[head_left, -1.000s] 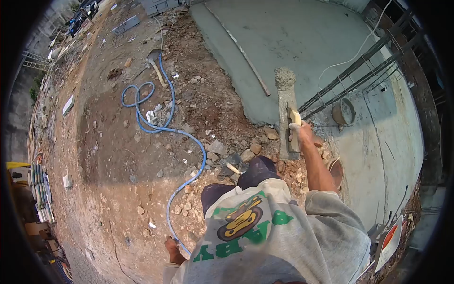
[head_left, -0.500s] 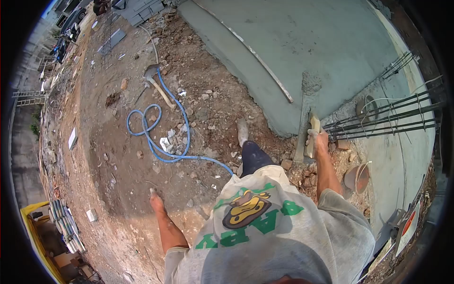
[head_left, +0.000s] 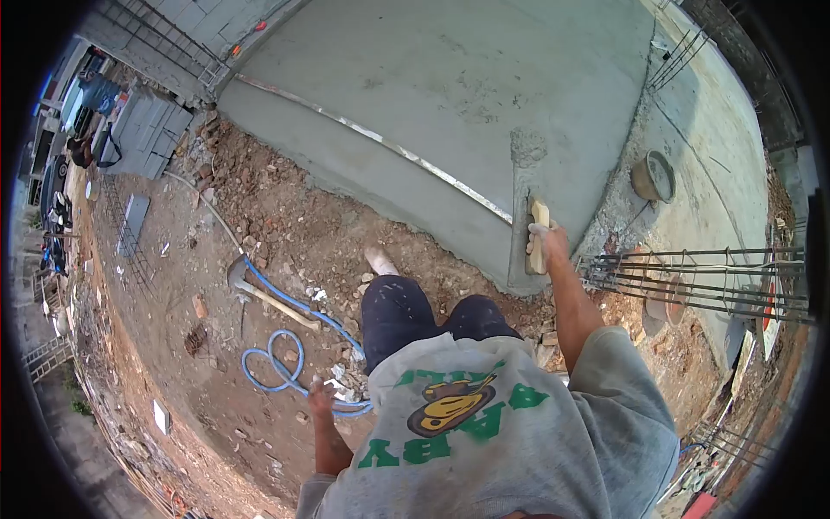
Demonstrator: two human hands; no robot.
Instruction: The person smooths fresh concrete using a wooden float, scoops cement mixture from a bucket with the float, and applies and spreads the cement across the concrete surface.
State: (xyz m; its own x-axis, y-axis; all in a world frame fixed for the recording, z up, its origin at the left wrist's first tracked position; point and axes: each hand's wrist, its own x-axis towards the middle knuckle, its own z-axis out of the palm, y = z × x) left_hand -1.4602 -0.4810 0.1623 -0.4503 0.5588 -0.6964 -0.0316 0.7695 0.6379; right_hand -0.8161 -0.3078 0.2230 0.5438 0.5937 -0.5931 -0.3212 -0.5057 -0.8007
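Note:
My right hand [head_left: 548, 240] is wrapped round the pale wooden handle [head_left: 540, 211] of a long concrete float [head_left: 520, 192]. The float's grey blade lies on the wet concrete slab [head_left: 415, 78] near its front edge, with a lump of wet mortar [head_left: 528, 147] at the far end. To the left, my left hand [head_left: 321, 395] hangs over the dirt near the blue hose [head_left: 285, 374], fingers apart and nothing in them. A long straight bar [head_left: 406, 156] rests on the slab, its near end close to the float.
Steel rebar rods [head_left: 700, 277] jut out just right of my right forearm. A bucket [head_left: 653, 177] stands beyond them. On the dirt at left lies a hoe [head_left: 272, 298]. Grey blocks [head_left: 147, 130] are stacked at the far left, and rubble lines the slab's edge.
My body and view have shifted forward along the slab's edge, and both legs now show. My right hand still grips the float. My left hand has come nearer the hose.

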